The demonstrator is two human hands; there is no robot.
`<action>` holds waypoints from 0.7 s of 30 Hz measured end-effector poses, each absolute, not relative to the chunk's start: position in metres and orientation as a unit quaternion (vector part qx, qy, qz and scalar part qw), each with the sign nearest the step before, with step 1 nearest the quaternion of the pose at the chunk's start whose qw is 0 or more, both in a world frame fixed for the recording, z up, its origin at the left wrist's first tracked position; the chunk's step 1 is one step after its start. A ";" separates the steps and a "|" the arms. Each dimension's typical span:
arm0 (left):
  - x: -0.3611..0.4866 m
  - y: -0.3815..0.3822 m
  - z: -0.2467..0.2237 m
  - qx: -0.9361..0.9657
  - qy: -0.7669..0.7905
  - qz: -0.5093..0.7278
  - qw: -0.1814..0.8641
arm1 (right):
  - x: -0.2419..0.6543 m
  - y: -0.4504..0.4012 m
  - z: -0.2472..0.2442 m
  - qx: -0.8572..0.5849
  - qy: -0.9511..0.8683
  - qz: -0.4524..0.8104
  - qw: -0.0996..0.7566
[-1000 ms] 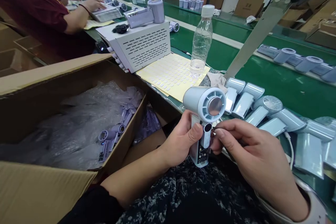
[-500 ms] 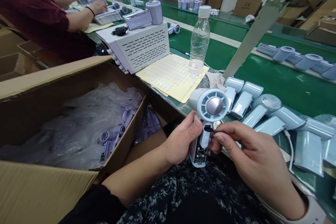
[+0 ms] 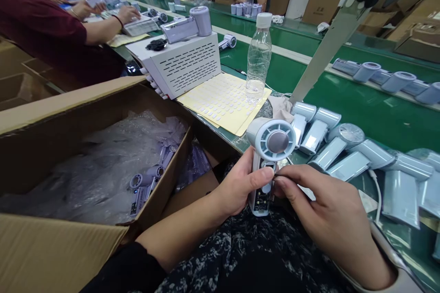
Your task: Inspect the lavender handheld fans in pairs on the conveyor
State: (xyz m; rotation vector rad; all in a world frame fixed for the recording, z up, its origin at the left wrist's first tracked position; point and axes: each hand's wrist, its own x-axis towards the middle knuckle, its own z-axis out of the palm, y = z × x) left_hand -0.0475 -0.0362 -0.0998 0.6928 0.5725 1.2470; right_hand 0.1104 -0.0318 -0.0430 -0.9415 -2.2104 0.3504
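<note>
My left hand (image 3: 240, 183) is wrapped round the handle of a pale blue handheld fan (image 3: 260, 139), held upright above my lap. The round grille with its silver centre faces me. Below it the front of the handle is uncovered, showing a dark circuit board (image 3: 263, 203) and part of a pale blue inner piece. My left thumb lies across that piece and hides much of it. My right hand (image 3: 319, 210) is closed in a pinch at the right side of the handle, close to the left thumb tip. Something thin and dark shows at its fingertips, mostly hidden.
Several pale blue fans (image 3: 350, 167) lie on the bench at right. A water bottle (image 3: 258, 59) stands on a yellow sticker sheet (image 3: 223, 100) beside a white vented box (image 3: 185, 64). An open carton (image 3: 165, 201) with purple fans is at left. A co-worker's arm (image 3: 103, 29) is beyond.
My left thumb has moved right and down over the inner piece, covering the black oval bit seen before. My right fingertips have shifted slightly left, against the handle. The view has shifted slightly.
</note>
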 end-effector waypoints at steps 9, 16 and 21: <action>-0.057 -0.035 -0.105 0.289 0.230 0.561 0.741 | 0.114 0.037 -0.044 -0.470 -0.831 0.174 0.243; -0.072 -0.042 -0.106 0.286 0.249 0.625 0.682 | 0.085 0.042 -0.032 -0.432 -0.847 0.062 0.303; -0.068 -0.041 -0.112 0.310 0.276 0.661 0.625 | 0.079 -0.024 -0.036 -0.308 -0.873 0.166 0.341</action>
